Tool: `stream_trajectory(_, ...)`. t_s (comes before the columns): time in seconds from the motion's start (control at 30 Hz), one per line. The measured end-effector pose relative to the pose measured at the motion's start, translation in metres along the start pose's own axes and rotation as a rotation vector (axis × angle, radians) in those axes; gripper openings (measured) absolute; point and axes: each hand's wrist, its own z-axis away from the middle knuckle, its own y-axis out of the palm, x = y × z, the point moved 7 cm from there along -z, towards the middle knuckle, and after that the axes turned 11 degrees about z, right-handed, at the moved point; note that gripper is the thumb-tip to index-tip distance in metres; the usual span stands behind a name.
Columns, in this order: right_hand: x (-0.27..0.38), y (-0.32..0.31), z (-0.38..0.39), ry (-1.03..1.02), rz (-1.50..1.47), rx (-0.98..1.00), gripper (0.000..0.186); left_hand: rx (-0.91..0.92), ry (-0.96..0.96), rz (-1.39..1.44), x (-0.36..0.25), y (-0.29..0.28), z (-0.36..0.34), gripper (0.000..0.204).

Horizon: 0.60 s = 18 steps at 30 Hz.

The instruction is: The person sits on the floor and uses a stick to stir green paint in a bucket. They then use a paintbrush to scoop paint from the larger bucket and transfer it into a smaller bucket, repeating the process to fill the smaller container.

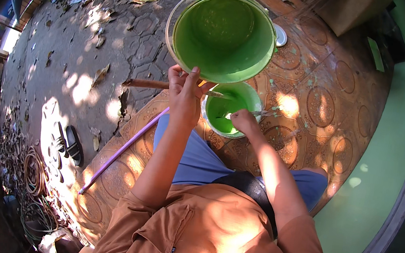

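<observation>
My left hand [184, 91] grips the lower rim of a large green-coated bucket [215, 31], tilted to show its inside. A wooden stick [144, 83] crosses at that hand, apparently held with it, its paint-smeared end over a smaller bucket [215, 125] of bright green paint. My right hand [244, 122] is closed at that bucket's inside, on something pale I cannot make out. A purple pole [122, 149] lies on the tiles left of my legs.
Patterned orange tiles [326, 122] meet a mint-green wall [355, 208] at right. A white lid [280, 35] lies behind the buckets. Left are grey paving [56, 71] with dry leaves, black sandals [73, 143] and coiled hose [38, 171]. A cardboard-coloured object [348, 12] stands at the back.
</observation>
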Motion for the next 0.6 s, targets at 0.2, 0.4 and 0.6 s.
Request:
stream_trajectory(0.2, -0.003, -0.016, 0.022, -0.069, -0.085, -0.219, 0.030, 0.011, -0.034, 0.013, 0.006, 0.001, 0.001, 0.021)
stream_trajectory(0.4, -0.027, -0.037, 0.062, -0.138, -0.323, -0.205, 0.036, 0.005, -0.064, 0.031, 0.011, 0.004, 0.002, 0.020)
stream_trajectory(0.6, -0.038, -0.073, 0.151, 0.013, -0.892, 0.081, 0.031, 0.037, -0.055, 0.002, 0.020, 0.005, 0.000, 0.021)
